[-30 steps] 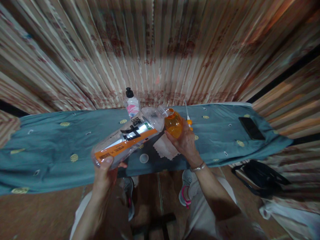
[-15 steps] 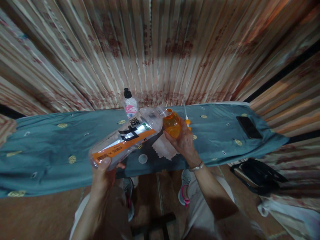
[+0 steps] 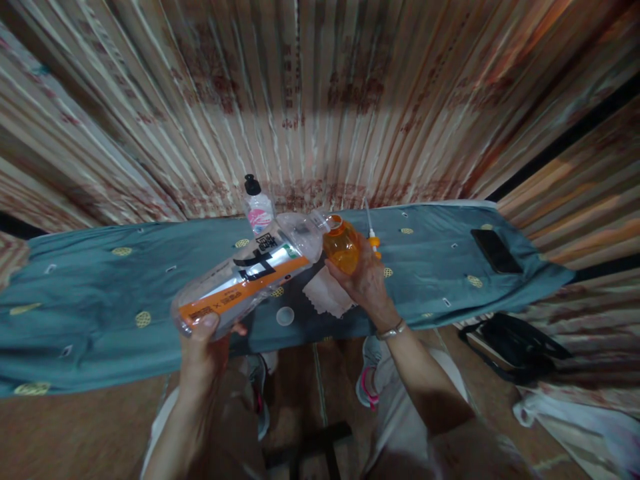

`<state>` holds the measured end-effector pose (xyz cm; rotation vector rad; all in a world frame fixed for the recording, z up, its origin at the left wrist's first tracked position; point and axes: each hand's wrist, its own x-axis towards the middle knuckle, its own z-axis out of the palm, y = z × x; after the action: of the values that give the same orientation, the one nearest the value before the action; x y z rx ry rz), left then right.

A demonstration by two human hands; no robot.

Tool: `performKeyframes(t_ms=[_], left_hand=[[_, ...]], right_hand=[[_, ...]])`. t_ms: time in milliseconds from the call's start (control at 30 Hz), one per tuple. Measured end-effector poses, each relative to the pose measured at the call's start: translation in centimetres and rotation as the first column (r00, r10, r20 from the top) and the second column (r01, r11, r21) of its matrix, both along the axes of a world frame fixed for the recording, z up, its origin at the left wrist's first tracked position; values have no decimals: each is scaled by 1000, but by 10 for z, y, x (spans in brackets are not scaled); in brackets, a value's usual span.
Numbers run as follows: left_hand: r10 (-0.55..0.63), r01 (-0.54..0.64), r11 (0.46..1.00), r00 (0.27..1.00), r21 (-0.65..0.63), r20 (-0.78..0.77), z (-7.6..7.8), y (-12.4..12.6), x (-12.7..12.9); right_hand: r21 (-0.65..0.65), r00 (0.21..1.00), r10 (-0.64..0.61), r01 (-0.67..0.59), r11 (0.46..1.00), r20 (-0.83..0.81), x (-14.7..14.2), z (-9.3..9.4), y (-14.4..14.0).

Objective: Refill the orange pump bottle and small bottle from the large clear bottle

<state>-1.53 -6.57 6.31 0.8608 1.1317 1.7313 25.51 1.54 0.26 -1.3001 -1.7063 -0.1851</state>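
Observation:
My left hand (image 3: 207, 343) is closed around the base of a large clear plastic bottle (image 3: 250, 277) with an orange and silver label. The bottle is tilted, its neck pointing right and up. At its mouth is a small orange see-through bottle (image 3: 343, 248), uncapped, with my right hand (image 3: 367, 280) wrapped round it. The two mouths are close together; I cannot tell whether they touch. Below them a crumpled white tissue (image 3: 330, 291) lies on the cloth, and left of it a small round whitish cap (image 3: 285, 316). Just behind my right hand lies an orange-and-white pump top (image 3: 373, 241).
A teal patterned cloth (image 3: 100, 287) covers the long narrow table. Behind the big bottle stands a clear bottle with a black cap (image 3: 259, 207). A dark phone (image 3: 496, 251) lies at the right. A black bag (image 3: 515, 347) is beyond the front edge. Curtains (image 3: 300, 100) hang behind.
The clear bottle's base has shifted slightly left and down, still tilted toward the orange bottle. Both hands keep their hold. The whole view has moved a little.

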Motion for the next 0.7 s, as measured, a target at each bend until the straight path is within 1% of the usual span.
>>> performKeyframes(t_ms=[100, 200, 300, 400, 533, 700], left_hand=[[-9, 9, 1000, 1000, -1, -23, 2, 1, 0], [24, -24, 1000, 1000, 4, -9, 1, 0, 0], [50, -50, 999, 999, 12, 9, 2, -1, 0], [29, -29, 1000, 999, 5, -16, 5, -2, 1], [17, -16, 1000, 999, 12, -31, 9, -2, 3], [29, -29, 999, 1000, 19, -3, 6, -2, 2]], right_hand=[[-4, 1000, -12, 12, 1000, 0, 0, 1, 0], [12, 1000, -10, 10, 1000, 5, 0, 2, -1], [-13, 1000, -4, 4, 1000, 6, 1, 2, -2], [-28, 1000, -8, 8, 1000, 12, 1, 1, -1], [-17, 999, -24, 24, 1000, 25, 2, -1, 0], [3, 1000, 4, -4, 1000, 15, 3, -1, 1]])
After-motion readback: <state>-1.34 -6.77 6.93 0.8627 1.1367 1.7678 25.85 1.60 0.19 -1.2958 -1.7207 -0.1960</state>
